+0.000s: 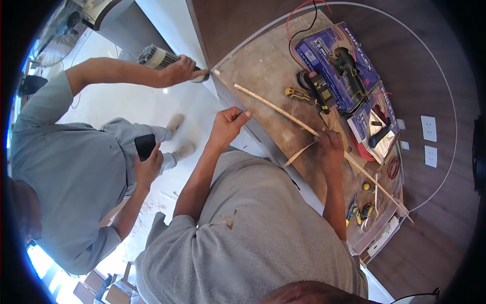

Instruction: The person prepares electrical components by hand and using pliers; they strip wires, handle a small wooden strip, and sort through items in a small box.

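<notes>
Across the worktable [263, 61] lies a long, thin, pale gold strip [276, 109], slanting from the far left to the near right. My right hand [331, 147] is closed around it near its middle. A thin tan ribbon [299, 153] curls out beside that hand toward the table edge. My left hand [230, 125] is raised off the table's left edge, its fingers pinched together. A small dark bit shows at the fingertips, too small to name. Nearest my right hand are a yellow utility knife [298, 93] and a black-and-yellow device [321, 90] with wires.
Purple boxes [316, 48] with dark tools on top stand at the table's back. Red wire [393, 167], a yellow tape roll [368, 187] and hand tools [353, 213] lie to the right. At left a co-worker holds a phone [145, 147] and a dark cylinder [157, 57]. Sockets [429, 128] line the wall.
</notes>
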Motion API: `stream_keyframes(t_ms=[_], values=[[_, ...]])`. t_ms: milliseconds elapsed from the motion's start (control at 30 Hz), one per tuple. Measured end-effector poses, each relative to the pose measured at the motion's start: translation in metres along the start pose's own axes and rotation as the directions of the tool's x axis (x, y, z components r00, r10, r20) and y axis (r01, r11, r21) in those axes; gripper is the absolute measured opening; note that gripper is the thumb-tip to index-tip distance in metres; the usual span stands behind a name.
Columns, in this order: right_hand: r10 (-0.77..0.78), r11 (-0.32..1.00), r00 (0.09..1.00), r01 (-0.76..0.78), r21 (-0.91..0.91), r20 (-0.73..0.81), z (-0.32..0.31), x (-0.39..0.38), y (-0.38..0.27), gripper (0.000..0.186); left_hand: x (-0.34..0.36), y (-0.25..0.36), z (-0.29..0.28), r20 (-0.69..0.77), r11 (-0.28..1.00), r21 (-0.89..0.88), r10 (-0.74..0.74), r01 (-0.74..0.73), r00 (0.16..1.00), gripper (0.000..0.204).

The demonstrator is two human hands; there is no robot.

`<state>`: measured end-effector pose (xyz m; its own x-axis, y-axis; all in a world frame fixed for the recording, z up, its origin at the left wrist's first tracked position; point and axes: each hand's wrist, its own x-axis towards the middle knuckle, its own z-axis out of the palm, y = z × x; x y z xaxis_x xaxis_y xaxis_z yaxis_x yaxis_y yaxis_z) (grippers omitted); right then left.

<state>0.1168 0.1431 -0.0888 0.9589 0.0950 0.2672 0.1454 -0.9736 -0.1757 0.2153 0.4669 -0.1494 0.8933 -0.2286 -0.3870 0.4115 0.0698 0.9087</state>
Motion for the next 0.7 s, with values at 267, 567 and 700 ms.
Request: stream_keyframes(t_ms=[267, 567, 700], values=[[0.038, 0.999, 0.999, -0.038, 0.016, 0.024, -0.006, 0.001, -0.005, 0.037, 0.008, 0.022, -0.018, -0.095, 0.922, -0.363, -0.178, 0.132, 0.98, 0.023], [-0.039, 0.997, 0.999, 0.039, 0.07, -0.002, -0.007, 0.038, -0.054, 0.049, 0.003, 0.009, -0.017, -0.066, 0.938, -0.335, -0.113, 0.085, 0.991, 0.02], [0.029, 0.994, 0.999, -0.033, 0.1, 0.045, 0.018, 0.053, -0.064, 0.046, 0.003, 0.004, -0.015, -0.038, 0.91, -0.405, -0.118, 0.092, 0.992, 0.017]])
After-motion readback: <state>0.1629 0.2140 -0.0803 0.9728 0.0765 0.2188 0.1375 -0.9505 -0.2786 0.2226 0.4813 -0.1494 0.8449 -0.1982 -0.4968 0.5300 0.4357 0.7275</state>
